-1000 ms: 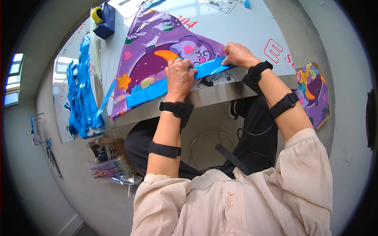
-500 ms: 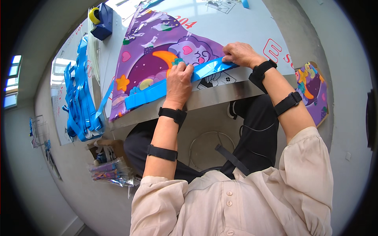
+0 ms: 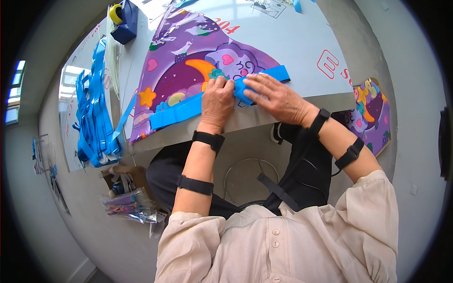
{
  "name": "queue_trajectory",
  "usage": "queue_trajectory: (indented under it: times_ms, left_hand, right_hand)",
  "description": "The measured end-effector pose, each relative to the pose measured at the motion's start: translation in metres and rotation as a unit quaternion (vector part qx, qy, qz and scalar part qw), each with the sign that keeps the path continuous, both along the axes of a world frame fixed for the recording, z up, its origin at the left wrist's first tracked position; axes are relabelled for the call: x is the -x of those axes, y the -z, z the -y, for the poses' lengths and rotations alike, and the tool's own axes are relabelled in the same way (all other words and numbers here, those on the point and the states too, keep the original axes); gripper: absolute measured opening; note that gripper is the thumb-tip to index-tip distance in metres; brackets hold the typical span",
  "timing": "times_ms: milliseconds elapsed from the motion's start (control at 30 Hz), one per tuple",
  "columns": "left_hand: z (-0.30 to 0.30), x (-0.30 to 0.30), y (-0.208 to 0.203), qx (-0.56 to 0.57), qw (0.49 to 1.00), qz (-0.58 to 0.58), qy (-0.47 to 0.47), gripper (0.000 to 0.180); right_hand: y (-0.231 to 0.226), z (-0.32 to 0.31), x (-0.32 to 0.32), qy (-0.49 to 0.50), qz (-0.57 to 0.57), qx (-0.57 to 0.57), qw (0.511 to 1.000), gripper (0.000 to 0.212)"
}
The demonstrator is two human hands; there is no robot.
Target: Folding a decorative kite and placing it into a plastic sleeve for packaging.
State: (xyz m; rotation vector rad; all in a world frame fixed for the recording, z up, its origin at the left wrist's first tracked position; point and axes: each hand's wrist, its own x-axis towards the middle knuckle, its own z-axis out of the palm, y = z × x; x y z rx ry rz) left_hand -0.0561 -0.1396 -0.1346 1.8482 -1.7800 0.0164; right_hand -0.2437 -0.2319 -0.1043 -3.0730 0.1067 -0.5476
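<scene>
A purple printed triangular sheet [image 3: 163, 87] of thin, glossy material lies on the table, showing a moon, stars and cartoon figures. Along its near edge runs a shiny blue strip [image 3: 177, 112], folded over or bunched between my hands. My left hand [image 3: 218, 101] is closed at the strip's middle, thumb and fingers pinching it against the table. Just right of it, my right hand [image 3: 278, 96] lies palm down with fingers stretched out across the strip. The strip's right end sticks out beyond those fingers.
A pile of blue strips [image 3: 96, 118] hangs over the table's left side, near a blue tape dispenser [image 3: 125, 23] with yellow tape. Another printed purple piece [image 3: 373, 113] stands at the right. Below left are a cardboard box [image 3: 134, 175] and plastic-wrapped packets [image 3: 130, 206].
My right hand has come left from the strip's right end and flattened out beside my left hand. The strip's right end is now uncovered. My left hand stays nearly in place.
</scene>
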Motion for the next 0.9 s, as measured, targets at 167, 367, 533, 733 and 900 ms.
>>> queue_trajectory:
  times_ms: [167, 367, 533, 733, 900]
  left_hand:
    - [0.000, 0.000, 0.001, -0.015, 1.000, 0.025, -0.007, 0.020]
    - [0.000, 0.001, -0.001, -0.011, 1.000, 0.002, -0.006, 0.020]
    - [0.000, 0.002, -0.001, -0.015, 1.000, -0.016, -0.015, 0.020]
    - [0.000, 0.001, -0.002, -0.018, 0.999, -0.040, -0.013, 0.018]
    - [-0.001, 0.000, -0.001, -0.022, 0.999, -0.047, -0.016, 0.017]
  right_hand:
    - [0.004, -0.025, -0.003, 0.000, 0.011, 0.035, 0.999, 0.040]
    - [0.012, 0.025, 0.005, 0.174, -0.090, 0.099, 0.976, 0.039]
    - [0.011, 0.009, 0.009, 0.090, -0.054, 0.077, 0.991, 0.040]
    - [0.024, -0.002, 0.004, 0.057, -0.131, -0.093, 0.985, 0.075]
    - [0.033, 0.021, 0.021, 0.146, -0.160, -0.126, 0.968, 0.082]
